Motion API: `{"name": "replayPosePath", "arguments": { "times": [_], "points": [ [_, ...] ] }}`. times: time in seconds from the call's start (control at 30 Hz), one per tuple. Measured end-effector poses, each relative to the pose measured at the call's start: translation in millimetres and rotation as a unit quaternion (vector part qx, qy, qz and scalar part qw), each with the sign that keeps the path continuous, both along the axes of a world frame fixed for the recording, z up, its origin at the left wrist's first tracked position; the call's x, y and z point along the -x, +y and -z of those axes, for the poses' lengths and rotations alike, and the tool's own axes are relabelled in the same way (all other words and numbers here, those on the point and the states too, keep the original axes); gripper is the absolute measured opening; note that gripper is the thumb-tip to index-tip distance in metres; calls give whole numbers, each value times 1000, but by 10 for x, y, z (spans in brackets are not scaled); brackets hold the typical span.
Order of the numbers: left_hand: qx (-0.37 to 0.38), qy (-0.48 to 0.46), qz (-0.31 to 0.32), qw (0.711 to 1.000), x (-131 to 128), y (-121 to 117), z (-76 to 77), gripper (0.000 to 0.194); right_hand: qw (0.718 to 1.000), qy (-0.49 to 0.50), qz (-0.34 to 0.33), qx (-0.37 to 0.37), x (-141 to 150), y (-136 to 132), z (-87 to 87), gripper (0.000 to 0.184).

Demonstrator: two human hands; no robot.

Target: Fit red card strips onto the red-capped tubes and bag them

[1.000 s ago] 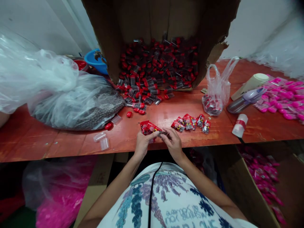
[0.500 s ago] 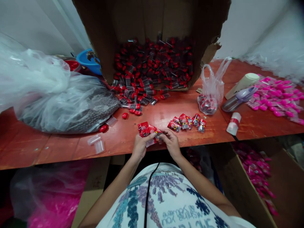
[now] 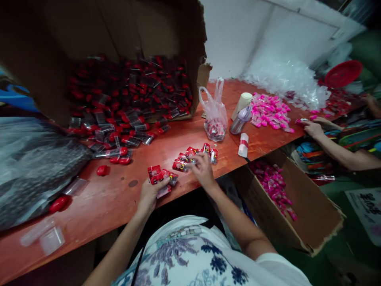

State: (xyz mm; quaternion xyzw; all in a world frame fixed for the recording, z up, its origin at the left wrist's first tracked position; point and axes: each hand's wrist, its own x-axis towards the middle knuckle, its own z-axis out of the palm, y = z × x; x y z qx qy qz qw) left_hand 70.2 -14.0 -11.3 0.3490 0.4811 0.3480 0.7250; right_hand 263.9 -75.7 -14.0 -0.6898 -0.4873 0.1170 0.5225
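Note:
My left hand point(image 3: 151, 194) is closed on several small red printed packets point(image 3: 155, 171), fanned out above the table edge, thumb lying on top. A row of similar red packets with dark contents point(image 3: 181, 163) lies on the table just right of them. Over this row reaches my right hand point(image 3: 204, 170), its fingers apart at the near packets. Nothing shows in its grip, and whether the fingertips touch a packet I cannot tell.
A torn cardboard box point(image 3: 178, 31) spills red-capped clear tubes point(image 3: 139, 127). At left lies a bag of dark beads point(image 3: 38, 171). A plastic carrier bag point(image 3: 216, 123), bottle point(image 3: 238, 121) and pink pieces point(image 3: 269, 111) stand right. Another person's hand point(image 3: 314, 129) works farther right.
The view has swung right, bringing another person into sight. My right hand has left the packets in my left hand and moved to the row on the table.

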Motion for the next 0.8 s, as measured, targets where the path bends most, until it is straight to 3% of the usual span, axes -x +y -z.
{"name": "replayPosePath", "arguments": {
  "times": [0.07, 0.13, 0.2, 0.3, 0.37, 0.43, 0.7, 0.8],
  "points": [
    [-14, 28, 21, 999, -85, 88, 28, 45, 995, -77, 48, 36, -401, 80, -23, 34],
    [-32, 50, 40, 997, -172, 176, 46, 47, 989, -110, 52, 84, -738, 188, 11, 43],
    [-40, 67, 65, 995, -251, 250, 53, 48, 990, -96, 5, 105, -981, 288, 80, 43],
    [-33, 88, 90, 991, -328, 314, 46, 48, 998, 3, -17, 64, -1201, 349, 178, 45],
    [-27, 99, 93, 990, -351, 331, 31, 48, 997, 74, 22, 27, -1281, 325, 223, 50],
    [-26, 107, 99, 989, -369, 347, 14, 48, 996, 84, 39, 11, -1314, 284, 257, 49],
    [-34, 96, 180, 978, -515, 496, -21, 49, 989, -56, -129, 48, -1135, 283, 312, 40],
    [-33, 85, 190, 978, -563, 520, -17, 50, 977, -99, -176, 63, -1109, 258, 298, 52]
  ]
}}
